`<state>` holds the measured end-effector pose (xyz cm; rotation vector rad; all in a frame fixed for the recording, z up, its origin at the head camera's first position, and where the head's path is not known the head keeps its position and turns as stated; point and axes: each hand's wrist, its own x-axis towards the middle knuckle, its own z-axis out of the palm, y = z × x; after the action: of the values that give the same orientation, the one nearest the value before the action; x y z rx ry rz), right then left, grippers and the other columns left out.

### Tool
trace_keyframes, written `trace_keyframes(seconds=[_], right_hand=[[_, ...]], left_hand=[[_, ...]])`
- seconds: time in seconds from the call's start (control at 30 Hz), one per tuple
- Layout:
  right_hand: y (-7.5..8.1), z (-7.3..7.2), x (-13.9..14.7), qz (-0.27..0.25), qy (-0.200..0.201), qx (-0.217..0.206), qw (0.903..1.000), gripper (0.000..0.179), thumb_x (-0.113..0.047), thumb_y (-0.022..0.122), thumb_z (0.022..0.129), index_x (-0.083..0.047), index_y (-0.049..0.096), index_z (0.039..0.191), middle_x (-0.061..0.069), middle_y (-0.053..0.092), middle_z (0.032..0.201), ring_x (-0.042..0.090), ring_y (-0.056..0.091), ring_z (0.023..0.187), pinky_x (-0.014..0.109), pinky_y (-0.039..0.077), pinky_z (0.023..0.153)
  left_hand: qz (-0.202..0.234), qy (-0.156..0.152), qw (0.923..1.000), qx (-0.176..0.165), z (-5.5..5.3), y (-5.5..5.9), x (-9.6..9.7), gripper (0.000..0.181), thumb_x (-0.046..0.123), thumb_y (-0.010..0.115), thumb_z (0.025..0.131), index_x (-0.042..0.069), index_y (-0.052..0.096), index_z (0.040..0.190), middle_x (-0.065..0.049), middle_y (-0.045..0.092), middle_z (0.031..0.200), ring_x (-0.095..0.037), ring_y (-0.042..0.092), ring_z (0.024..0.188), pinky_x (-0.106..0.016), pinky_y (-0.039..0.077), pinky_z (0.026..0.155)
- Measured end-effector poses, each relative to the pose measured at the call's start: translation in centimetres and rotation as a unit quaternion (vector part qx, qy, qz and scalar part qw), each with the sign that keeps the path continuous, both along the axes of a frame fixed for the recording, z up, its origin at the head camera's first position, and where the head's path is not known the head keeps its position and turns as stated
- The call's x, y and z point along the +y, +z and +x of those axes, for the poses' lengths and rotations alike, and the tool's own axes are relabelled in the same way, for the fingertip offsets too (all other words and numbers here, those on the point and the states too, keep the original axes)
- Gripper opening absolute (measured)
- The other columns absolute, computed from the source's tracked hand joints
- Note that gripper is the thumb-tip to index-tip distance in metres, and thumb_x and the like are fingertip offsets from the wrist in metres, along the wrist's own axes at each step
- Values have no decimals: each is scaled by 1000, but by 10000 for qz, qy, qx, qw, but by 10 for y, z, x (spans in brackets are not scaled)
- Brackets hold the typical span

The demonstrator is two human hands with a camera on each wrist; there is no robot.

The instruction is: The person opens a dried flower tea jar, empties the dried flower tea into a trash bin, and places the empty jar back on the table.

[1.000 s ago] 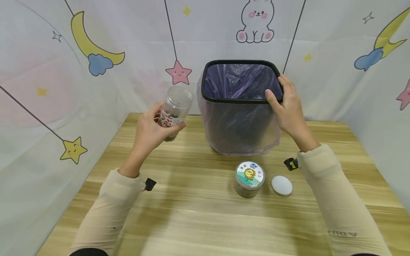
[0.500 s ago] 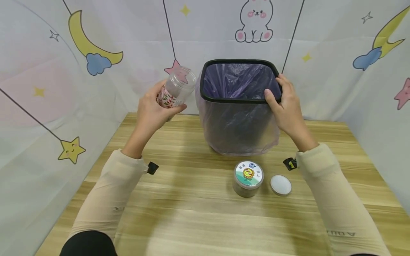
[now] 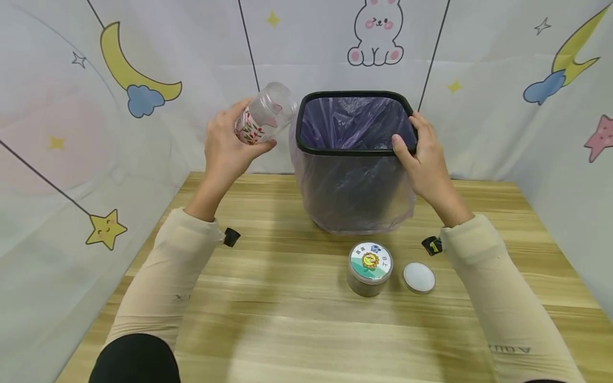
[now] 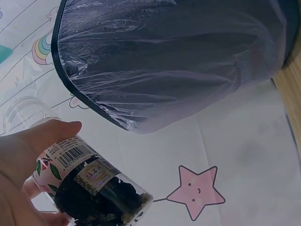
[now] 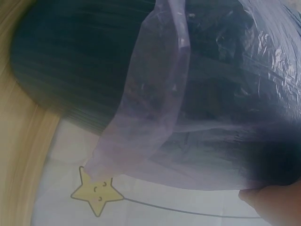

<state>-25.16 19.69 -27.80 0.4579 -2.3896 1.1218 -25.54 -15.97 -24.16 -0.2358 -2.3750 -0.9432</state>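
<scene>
My left hand (image 3: 227, 139) grips a clear plastic jar (image 3: 268, 114) with a floral label, raised left of the bin and tilted so its uncapped mouth leans toward the bin's rim. Dark, crumbly contents (image 4: 94, 200) lie in the jar's lower end in the left wrist view. A black trash bin (image 3: 351, 181), lined with a thin purple plastic bag (image 3: 335, 119), stands at the back of the table. My right hand (image 3: 426, 157) holds its rim at the right side, thumb in front and fingers around the outside.
A round tub (image 3: 369, 268) with a sunflower picture on its lid stands in front of the bin. Beside it lies a small white lid (image 3: 419, 277) on the wooden table (image 3: 287, 324). A printed cloth (image 3: 215, 48) hangs close behind and on both sides.
My left hand has raised the jar from near table level to about rim height, tipping it further toward the bin. My right hand keeps its hold on the rim.
</scene>
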Motion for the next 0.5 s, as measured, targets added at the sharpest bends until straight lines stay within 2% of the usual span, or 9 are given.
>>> trace_keyframes(seconds=[0.2,0.5], right_hand=[[1,0,1,-9,-25,11,10000,75,-45,44,98,6,30,151,19,24,160,31,21,147,46,17,119],[0,-1,0,16,4,27,10000,74,-44,45,98,7,31,151,20,25,159,31,21,147,46,16,119]], left_hand=[[-432,311,9986,-16,-4,14,10,78,30,90,72,25,56,142,-12,58,122,-31,45,109,-42,36,87],[-847,502,9950,171,-9,23,22,74,28,90,72,30,59,140,-9,57,128,-32,45,113,-43,35,98]])
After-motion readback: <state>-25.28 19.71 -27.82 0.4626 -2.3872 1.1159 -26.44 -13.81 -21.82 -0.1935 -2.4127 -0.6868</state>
